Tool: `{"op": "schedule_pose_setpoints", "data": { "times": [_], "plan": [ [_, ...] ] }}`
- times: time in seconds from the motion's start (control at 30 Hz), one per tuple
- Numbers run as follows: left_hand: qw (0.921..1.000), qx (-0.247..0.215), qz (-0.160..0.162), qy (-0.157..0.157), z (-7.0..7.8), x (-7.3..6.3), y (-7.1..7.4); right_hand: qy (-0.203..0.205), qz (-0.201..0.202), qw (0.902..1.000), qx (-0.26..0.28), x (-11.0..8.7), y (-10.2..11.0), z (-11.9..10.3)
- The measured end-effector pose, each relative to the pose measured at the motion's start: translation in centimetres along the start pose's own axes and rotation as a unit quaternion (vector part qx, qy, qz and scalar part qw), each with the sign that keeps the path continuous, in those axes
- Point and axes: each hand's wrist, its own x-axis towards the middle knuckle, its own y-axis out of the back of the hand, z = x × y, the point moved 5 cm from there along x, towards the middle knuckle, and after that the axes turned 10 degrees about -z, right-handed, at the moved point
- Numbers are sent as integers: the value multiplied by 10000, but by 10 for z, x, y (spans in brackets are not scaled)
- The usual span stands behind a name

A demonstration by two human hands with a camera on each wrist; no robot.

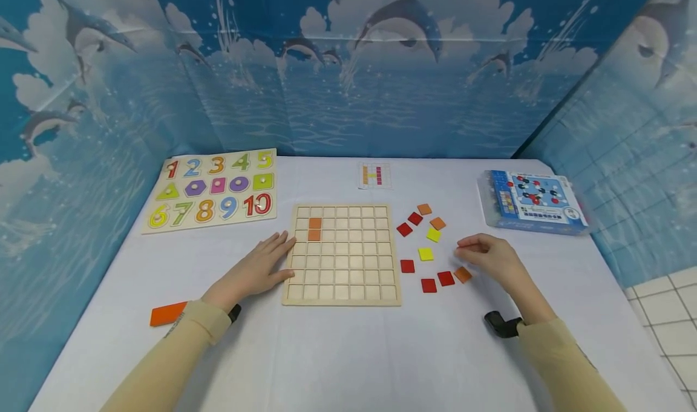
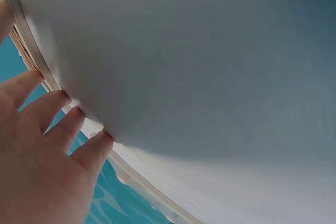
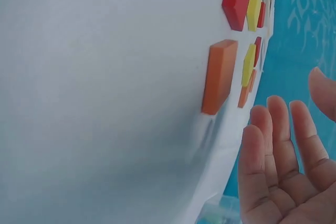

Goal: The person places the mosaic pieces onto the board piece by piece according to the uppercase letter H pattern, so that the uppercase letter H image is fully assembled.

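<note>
My left hand (image 1: 253,273) rests with straight, spread fingers at the left edge of a wooden grid board (image 1: 349,274). In the left wrist view its fingertips (image 2: 106,135) touch the board's rim. Two orange square tiles (image 1: 314,235) sit in neighbouring cells of one column near the upper left. Right of the board my right hand (image 1: 492,261) hovers over the table, its fingers loosely extended with nothing between them. An orange tile (image 1: 463,274) lies just below it. Nearby are yellow tiles (image 1: 426,254) and several red tiles (image 1: 429,285); more orange tiles (image 1: 425,209) lie farther back.
A small pattern card (image 1: 375,175) lies behind the board. At the back left is a number-and-shape puzzle board (image 1: 185,223); a blue boxed set (image 1: 536,200) stands at the back right. An orange flat block (image 1: 167,314) is partly under the left forearm.
</note>
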Motion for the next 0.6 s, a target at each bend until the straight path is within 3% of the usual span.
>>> {"op": "schedule_pose_setpoints", "data": {
  "times": [0.6],
  "plan": [
    [10000, -16, 81, -39, 2, -2, 0, -95, 52, 9997, -240, -7, -3, 19]
  ]
}}
